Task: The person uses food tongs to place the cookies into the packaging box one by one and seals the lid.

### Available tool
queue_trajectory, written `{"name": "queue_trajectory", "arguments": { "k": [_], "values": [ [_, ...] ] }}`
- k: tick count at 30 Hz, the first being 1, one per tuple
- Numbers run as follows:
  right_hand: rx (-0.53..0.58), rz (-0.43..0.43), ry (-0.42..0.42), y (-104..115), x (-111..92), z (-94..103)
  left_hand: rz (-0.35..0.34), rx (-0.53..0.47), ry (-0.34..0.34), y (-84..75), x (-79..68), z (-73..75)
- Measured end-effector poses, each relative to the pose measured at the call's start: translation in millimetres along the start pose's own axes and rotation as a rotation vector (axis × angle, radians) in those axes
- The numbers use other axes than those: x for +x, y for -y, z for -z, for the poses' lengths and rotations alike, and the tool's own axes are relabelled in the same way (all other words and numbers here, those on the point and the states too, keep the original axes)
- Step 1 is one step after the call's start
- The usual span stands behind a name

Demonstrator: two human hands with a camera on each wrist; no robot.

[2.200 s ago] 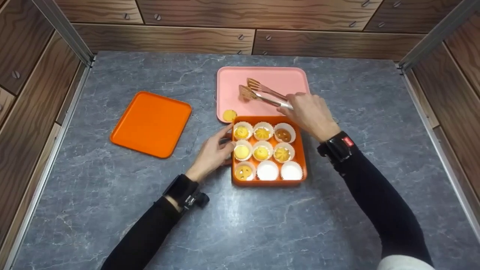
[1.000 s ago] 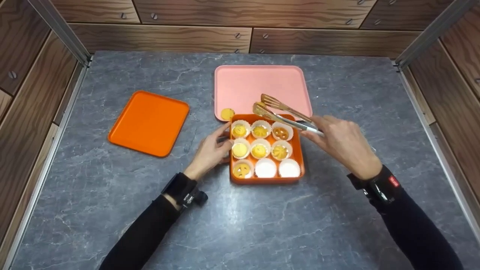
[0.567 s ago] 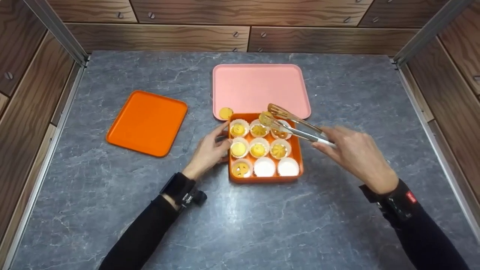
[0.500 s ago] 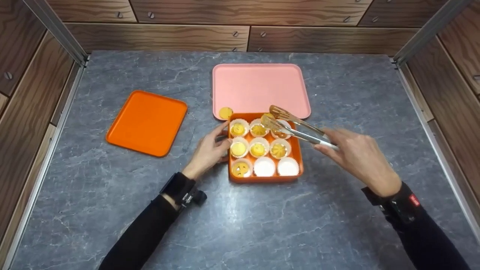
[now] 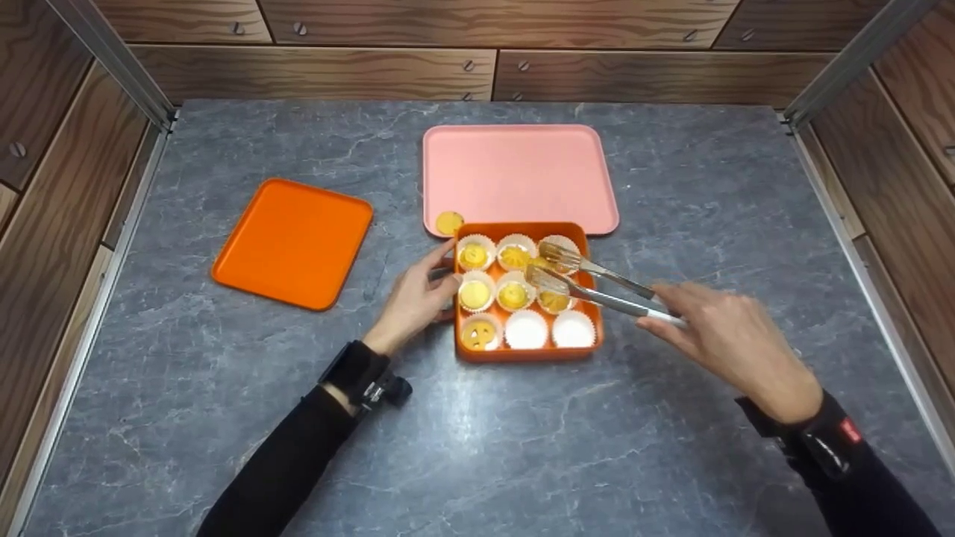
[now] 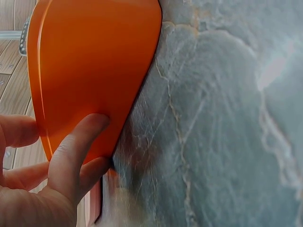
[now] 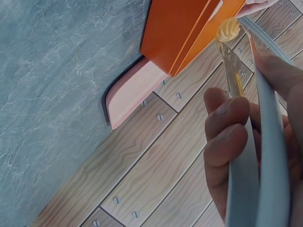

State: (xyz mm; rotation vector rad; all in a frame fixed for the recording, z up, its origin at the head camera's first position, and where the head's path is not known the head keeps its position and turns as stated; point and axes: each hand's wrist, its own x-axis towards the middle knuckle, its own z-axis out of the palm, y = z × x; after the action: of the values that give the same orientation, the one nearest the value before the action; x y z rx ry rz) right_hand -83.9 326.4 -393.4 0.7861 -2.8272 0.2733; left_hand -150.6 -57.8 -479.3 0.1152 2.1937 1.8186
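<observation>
Right hand (image 5: 735, 343) grips tongs (image 5: 608, 300); these hold a swirled cookie (image 7: 228, 30) over the box (image 5: 522, 356), right side. Left hand (image 5: 412, 302), fingers loosely extended, rests against box's left wall. Pink tray (image 5: 522, 175) behind box

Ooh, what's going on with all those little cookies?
Somebody's right hand is holding tongs that grip a swirly cookie above an orange box. Their left hand touches the box's side. Two paper cups in the row nearest the person have no cookie yet. One round cookie lies on the pink tray behind, and an orange tray sits off to the left.
</observation>
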Motion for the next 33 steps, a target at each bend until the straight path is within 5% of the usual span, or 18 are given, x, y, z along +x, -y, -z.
{"name": "queue_trajectory", "arguments": {
  "k": [33],
  "values": [
    [-0.013, 0.115, 0.062, 13.6, -17.4, 6.9, -0.001, -0.009, 0.011, -0.8, -0.2, -0.1]
  ]
}}
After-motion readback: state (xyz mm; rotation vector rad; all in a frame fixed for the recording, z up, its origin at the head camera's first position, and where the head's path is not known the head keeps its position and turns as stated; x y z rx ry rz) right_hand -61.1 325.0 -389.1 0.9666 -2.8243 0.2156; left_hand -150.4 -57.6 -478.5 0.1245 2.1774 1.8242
